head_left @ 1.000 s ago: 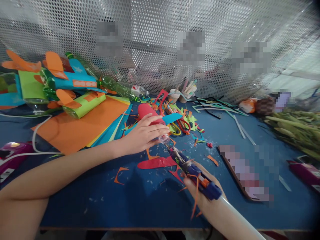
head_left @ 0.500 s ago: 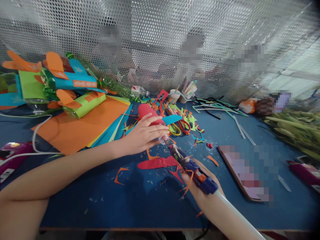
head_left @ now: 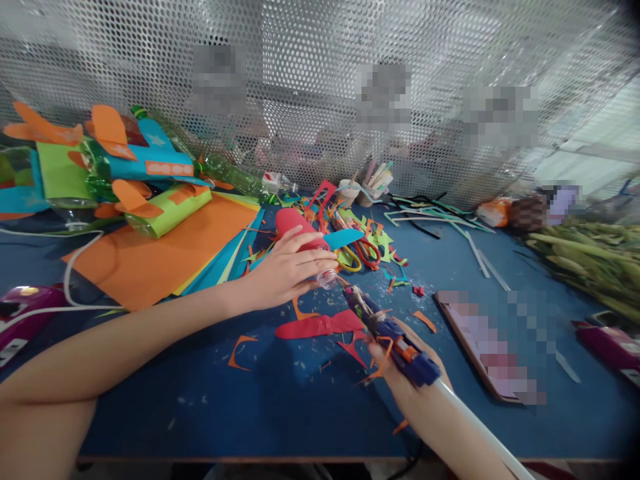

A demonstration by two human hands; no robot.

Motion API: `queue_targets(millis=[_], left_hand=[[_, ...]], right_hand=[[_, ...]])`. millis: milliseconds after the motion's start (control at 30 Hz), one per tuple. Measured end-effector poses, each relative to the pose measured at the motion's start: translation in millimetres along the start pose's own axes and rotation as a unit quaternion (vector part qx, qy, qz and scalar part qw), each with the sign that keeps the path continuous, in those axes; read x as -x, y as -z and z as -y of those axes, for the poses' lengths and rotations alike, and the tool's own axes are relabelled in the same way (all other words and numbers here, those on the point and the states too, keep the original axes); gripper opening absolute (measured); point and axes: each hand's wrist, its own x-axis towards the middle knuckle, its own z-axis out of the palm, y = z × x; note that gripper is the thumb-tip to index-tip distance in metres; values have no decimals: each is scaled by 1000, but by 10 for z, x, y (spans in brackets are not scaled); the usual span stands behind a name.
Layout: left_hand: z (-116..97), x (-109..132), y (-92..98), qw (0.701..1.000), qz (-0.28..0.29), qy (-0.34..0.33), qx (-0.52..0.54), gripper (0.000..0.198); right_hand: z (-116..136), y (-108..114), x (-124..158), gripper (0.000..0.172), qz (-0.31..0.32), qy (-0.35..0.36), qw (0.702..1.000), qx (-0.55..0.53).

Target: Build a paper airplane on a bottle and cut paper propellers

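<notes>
My left hand [head_left: 287,267] is wrapped over a small plastic bottle [head_left: 291,222] covered in red paper, with blue paper wings [head_left: 344,238] sticking out at its sides. The bottle's clear end [head_left: 327,277] points toward me. In my right hand [head_left: 407,373] is a dark blue glue gun [head_left: 395,340], a white glue stick [head_left: 475,420] running out of its back. Its nozzle is just short of the clear bottle end, with a small gap between. A red paper propeller-like strip [head_left: 320,325] lies on the table below the bottle.
Finished-looking bottle planes [head_left: 145,160] and coloured paper sheets [head_left: 175,247] lie at left. Scissors [head_left: 367,253] rest among paper scraps behind the bottle. A phone [head_left: 487,347] lies at right, near a bundle of dry leaves [head_left: 595,260]. A perforated metal screen [head_left: 310,80] stands behind.
My right hand has drawn the glue gun slightly back and to the right, away from the bottle's clear end. My left hand and the bottle are nearly still.
</notes>
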Motion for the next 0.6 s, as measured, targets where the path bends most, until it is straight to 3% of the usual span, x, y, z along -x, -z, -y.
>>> queue_targets(millis=[233,600], left_hand=[[-10,-7,-4,1000,-4,0,5,38],[-2,0,0,1000,1,0,-4,37]], right_hand=[[-24,-6,32,34,-4,-9,1000,0],[33,13,-19,27,-2,6,1000,-1]])
